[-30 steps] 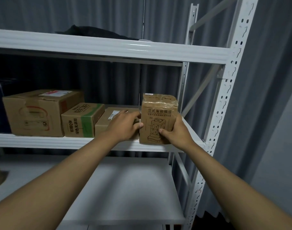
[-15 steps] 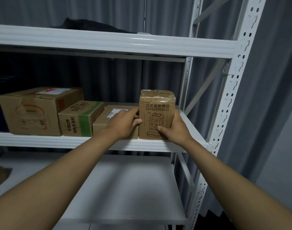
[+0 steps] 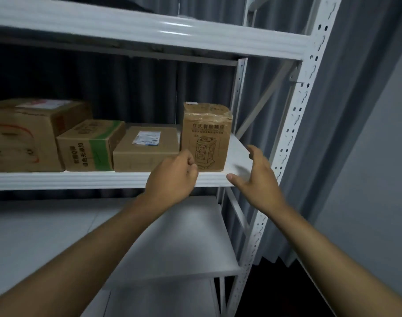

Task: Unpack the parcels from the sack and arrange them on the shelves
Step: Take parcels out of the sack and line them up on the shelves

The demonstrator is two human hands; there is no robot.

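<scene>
The left hand point(image 3: 172, 177) is curled into a loose fist holding nothing — its knuckles sit just in front of the lower left corner of the upright power-strip box point(image 3: 205, 138), and contact cannot be told. The right hand point(image 3: 256, 179) is spread, fingers relaxed and apart, empty, just right of the box and clear of it. The box stands upright at the right end of the middle shelf point(image 3: 81, 179) — between the two hands, slightly farther. Left of it lie a flat labelled carton point(image 3: 145, 149), a green-taped carton point(image 3: 90, 145) and a large carton point(image 3: 24, 133).
</scene>
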